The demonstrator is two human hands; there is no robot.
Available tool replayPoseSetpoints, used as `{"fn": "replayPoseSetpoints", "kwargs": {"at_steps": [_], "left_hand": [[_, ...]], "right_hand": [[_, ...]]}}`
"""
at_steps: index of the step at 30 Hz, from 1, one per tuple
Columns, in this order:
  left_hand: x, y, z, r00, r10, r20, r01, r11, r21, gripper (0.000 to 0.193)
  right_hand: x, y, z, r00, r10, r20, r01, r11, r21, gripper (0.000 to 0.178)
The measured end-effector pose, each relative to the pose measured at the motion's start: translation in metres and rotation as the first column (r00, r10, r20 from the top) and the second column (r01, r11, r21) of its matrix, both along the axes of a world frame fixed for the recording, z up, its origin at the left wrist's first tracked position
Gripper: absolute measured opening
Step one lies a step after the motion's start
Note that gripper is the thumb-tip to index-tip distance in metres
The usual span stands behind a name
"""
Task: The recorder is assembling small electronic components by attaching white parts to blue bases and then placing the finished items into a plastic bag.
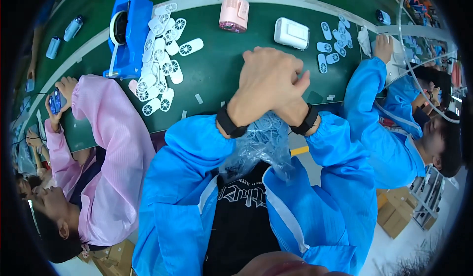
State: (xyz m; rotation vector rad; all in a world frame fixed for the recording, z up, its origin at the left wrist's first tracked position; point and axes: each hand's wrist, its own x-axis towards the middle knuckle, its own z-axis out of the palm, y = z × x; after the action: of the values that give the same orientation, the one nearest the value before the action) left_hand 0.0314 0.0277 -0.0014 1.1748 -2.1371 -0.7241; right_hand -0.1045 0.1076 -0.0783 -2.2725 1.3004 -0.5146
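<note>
My left hand point(263, 76) lies across my right hand point(290, 109) over the table's near edge, and the wrists cross close together. The left fingers curl inward at the right side, with the thumb beside them; whatever they hold, if anything, is hidden. My right hand's fingers are covered by the left. Both wrists wear black bands. Just below the hands, a clear plastic bag point(261, 145) with pale blue pieces rests against my front. Beyond them on the table stand a pink device point(234, 14) with a glossy end and a white rounded device point(291, 33).
A blue tape dispenser point(135, 29) stands at the left beside a pile of white oval covers with round grilles point(160, 64). More such covers point(339, 39) lie at the right. Co-workers in pink point(111, 153) and blue point(384, 138) sit on either side of the green table point(207, 74).
</note>
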Motion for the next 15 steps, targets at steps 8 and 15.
{"fn": "replayPoseSetpoints", "kwargs": {"at_steps": [8, 15], "left_hand": [[-0.009, -0.004, 0.007, 0.992, 0.014, 0.129, -0.017, 1.0, 0.02, 0.03], [0.015, -0.007, -0.001, 0.929, -0.066, -0.364, 0.001, 0.985, -0.175, 0.024]], "right_hand": [[-0.006, -0.018, -0.002, 0.996, 0.061, -0.068, -0.062, 0.998, -0.013, 0.061], [0.011, -0.041, 0.05, 0.98, -0.102, -0.172, 0.049, 0.957, -0.286, 0.058]]}}
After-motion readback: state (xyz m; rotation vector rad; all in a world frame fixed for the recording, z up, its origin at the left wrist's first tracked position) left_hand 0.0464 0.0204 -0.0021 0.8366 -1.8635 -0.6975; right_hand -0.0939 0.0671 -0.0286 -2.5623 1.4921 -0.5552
